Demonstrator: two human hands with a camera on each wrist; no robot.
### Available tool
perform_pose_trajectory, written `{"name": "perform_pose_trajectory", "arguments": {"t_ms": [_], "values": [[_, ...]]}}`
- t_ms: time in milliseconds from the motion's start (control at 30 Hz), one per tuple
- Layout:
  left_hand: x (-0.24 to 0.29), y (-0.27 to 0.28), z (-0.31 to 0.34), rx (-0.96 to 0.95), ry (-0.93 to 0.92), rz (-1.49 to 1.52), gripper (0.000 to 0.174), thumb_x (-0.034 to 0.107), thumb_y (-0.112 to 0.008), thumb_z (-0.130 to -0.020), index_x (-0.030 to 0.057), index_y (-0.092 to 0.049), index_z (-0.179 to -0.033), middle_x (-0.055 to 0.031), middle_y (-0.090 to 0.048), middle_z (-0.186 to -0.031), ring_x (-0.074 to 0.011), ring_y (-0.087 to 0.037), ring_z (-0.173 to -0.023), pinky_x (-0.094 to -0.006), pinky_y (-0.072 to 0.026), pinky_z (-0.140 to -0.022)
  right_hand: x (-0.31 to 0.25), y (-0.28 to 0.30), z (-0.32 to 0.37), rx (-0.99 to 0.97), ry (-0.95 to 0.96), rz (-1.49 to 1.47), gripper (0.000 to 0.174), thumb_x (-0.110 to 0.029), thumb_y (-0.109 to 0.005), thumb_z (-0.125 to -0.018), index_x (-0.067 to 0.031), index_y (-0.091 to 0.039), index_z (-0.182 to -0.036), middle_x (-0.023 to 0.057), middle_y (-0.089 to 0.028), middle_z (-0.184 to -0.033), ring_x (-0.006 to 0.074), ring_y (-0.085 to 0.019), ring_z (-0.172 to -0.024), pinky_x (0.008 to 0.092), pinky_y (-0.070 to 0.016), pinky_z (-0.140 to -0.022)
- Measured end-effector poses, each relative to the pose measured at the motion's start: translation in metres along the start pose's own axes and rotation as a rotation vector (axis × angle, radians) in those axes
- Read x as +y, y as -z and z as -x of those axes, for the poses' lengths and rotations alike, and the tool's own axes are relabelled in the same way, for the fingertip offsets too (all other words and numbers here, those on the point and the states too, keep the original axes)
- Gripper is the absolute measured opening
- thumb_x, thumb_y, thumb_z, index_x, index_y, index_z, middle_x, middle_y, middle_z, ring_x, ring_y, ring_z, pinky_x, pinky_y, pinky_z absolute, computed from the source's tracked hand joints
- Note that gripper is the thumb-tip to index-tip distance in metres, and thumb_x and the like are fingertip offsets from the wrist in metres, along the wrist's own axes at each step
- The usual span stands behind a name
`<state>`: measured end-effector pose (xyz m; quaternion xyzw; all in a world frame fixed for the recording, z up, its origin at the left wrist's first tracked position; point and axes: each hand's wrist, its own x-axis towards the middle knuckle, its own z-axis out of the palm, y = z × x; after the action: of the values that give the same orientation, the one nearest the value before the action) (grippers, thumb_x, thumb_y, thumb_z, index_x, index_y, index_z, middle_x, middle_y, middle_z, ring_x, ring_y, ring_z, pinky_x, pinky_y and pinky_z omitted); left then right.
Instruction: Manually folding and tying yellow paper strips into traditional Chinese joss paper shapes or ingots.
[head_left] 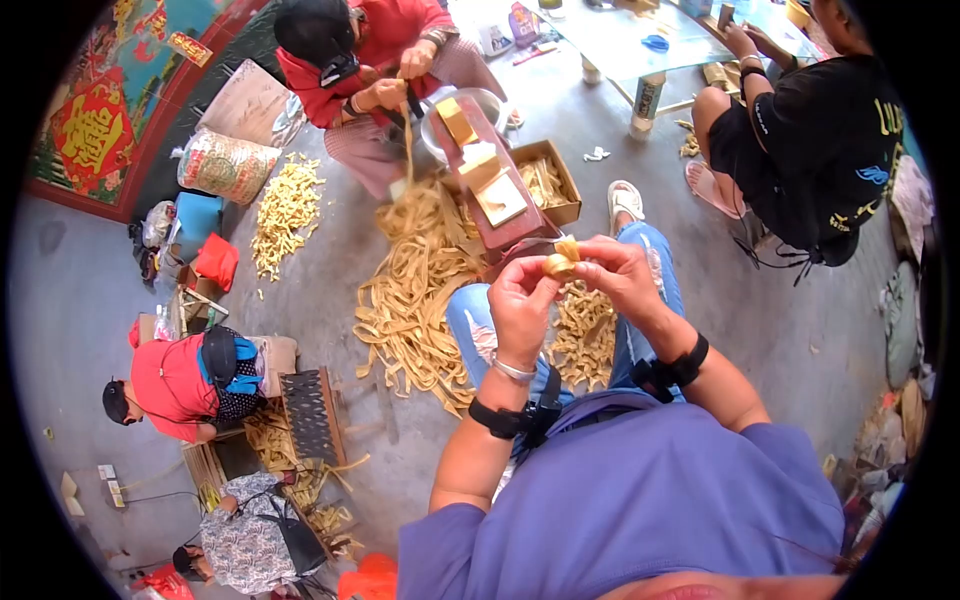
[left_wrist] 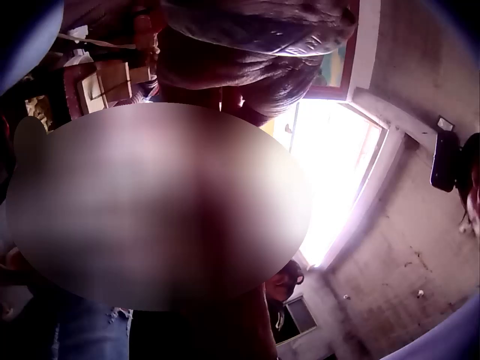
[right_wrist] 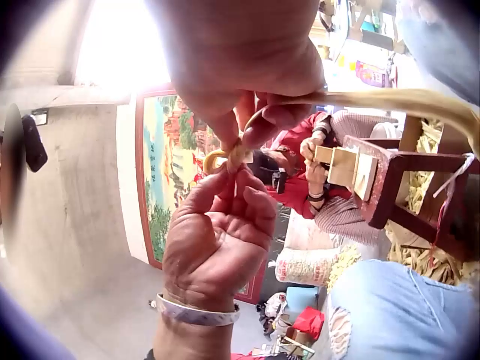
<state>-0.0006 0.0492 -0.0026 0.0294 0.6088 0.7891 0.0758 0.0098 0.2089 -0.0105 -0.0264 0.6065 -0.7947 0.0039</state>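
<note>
The left hand (head_left: pixel 522 305) and right hand (head_left: pixel 622 284) pinch a looped, yellowish strip (head_left: pixel 560 264) between curled fingers and thumbs, near the closest end of the red-brown bench (head_left: pixel 512 232), above a pile of short twisted pieces (head_left: pixel 583 335) between the knees.

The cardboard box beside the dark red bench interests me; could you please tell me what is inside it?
The cardboard box holds a heap of pale yellow pieces. They cover its bottom, so anything lying beneath them cannot be seen.
</note>
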Motion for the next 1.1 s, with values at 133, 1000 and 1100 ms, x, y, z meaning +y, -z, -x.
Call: {"name": "perform_pose_trajectory", "arguments": {"t_ms": [133, 1000, 1100], "values": [[0.011, -0.005, 0.004, 0.063, -0.337, -0.377, 0.015, -0.003, -0.064, -0.082, -0.0001, -0.064, -0.096, -0.0068, -0.065, -0.089, -0.0131, -0.062, -0.075, -0.0233, -0.0500, -0.067, 0.000, 0.001, 0.003, -0.028, 0.175, 0.347, 0.022, -0.011, -0.069, -0.083, -0.0033, -0.067, -0.104, 0.0009, -0.060, -0.078, 0.0087, -0.054, -0.070, 0.0234, -0.0432, -0.061], [0.012, -0.008, 0.007, 0.006, -0.152, -0.303, 0.018, 0.002, -0.069, -0.082, -0.0043, -0.065, -0.098, -0.0045, -0.065, -0.088, -0.0095, -0.062, -0.080, -0.0218, -0.0522, -0.066, -0.009, 0.009, -0.004, -0.190, 0.251, 0.532, 0.021, -0.009, -0.061, -0.086, -0.0018, -0.065, -0.106, 0.0073, -0.051, -0.099, 0.0168, -0.052, -0.091, 0.0276, -0.0425, -0.075], [0.016, 0.000, 0.004, -0.004, -0.060, -0.199, 0.022, 0.002, -0.068, -0.083, -0.0043, -0.063, -0.103, -0.0051, -0.066, -0.085, -0.0095, -0.063, -0.075, -0.0225, -0.0527, -0.063, -0.018, 0.008, -0.003, -0.302, 0.273, 0.461, 0.026, -0.006, -0.065, -0.083, -0.0032, -0.065, -0.109, 0.0086, -0.055, -0.098, 0.0169, -0.055, -0.089, 0.0277, -0.0442, -0.072]]}}
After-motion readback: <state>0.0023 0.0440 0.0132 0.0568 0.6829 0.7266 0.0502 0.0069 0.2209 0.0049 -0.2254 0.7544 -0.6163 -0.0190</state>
